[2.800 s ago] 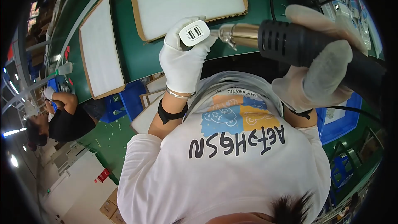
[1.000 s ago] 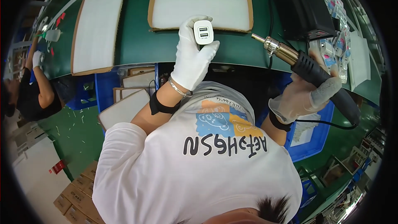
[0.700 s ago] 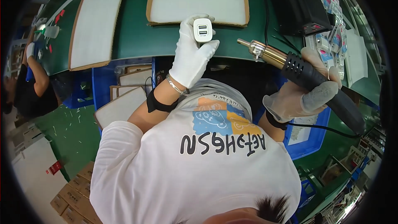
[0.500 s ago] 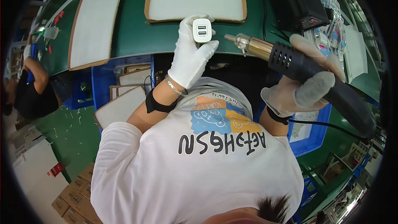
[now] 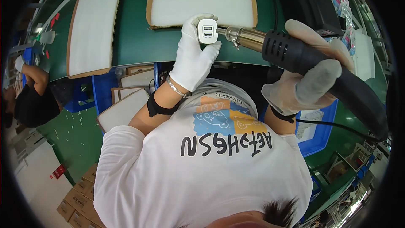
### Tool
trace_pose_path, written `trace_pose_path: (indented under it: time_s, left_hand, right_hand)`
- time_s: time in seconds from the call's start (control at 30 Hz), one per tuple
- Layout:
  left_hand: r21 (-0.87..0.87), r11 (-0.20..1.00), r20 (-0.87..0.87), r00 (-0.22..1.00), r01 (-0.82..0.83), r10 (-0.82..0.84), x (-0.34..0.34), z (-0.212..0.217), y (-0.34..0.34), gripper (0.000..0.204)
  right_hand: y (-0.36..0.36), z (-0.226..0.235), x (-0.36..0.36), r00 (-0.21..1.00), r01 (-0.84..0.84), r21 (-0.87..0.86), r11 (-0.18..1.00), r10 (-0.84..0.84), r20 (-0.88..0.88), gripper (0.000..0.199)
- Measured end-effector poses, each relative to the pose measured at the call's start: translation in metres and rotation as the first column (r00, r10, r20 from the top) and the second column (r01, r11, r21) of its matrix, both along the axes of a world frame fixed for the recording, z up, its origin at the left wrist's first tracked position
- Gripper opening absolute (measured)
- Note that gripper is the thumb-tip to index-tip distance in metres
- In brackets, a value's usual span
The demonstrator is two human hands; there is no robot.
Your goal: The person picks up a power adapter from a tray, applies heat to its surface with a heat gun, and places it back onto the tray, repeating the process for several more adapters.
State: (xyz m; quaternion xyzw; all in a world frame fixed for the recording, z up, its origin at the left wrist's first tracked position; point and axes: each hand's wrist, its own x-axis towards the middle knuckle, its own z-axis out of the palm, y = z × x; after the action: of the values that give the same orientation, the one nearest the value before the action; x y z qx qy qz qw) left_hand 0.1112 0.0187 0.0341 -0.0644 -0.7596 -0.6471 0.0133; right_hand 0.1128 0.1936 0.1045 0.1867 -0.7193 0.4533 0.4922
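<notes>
A small white two-port USB charger is held upright between the thumb and fingers of my left hand, which wears a white glove. Its ports face up. My right hand, in a thin glove with grey fingertips, is wrapped round the black handle of a hot air gun. The gun's narrow metal nozzle points left, with its tip at the charger's right side. Whether tip and charger touch, I cannot tell. The gun's body hides part of my right fingers.
White-topped boards with brown edges, one ahead and one at left, lie on the green bench. A black box and packaged items stand at right. Blue bins sit below. Another person works far left.
The hot air gun has moved left, bringing its nozzle from a gap away up to the charger's side. My left hand keeps the charger in nearly the same place.
</notes>
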Motion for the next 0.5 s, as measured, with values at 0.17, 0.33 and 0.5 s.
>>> trace_pose_path:
  time_s: [0.17, 0.33, 0.5]
  left_hand:
    - [0.000, 1.000, 0.060, 0.998, -0.017, 0.017, -0.007, 0.003, -0.002, 0.049]
    - [-0.056, 0.998, -0.033, 0.999, -0.010, 0.008, -0.011, -0.004, 0.000, 0.048]
    - [-0.057, 0.998, -0.036, 0.999, 0.030, -0.033, -0.011, -0.004, 0.009, 0.047]
  right_hand:
    - [0.012, -0.006, -0.011, 0.993, 0.097, -0.060, 0.993, -0.092, 0.079, 0.044]
    - [0.036, -0.010, -0.010, 0.979, 0.011, -0.022, 1.000, -0.006, 0.204, 0.042]
    - [0.039, -0.011, -0.009, 0.981, 0.017, 0.091, 0.996, -0.034, 0.193, 0.046]
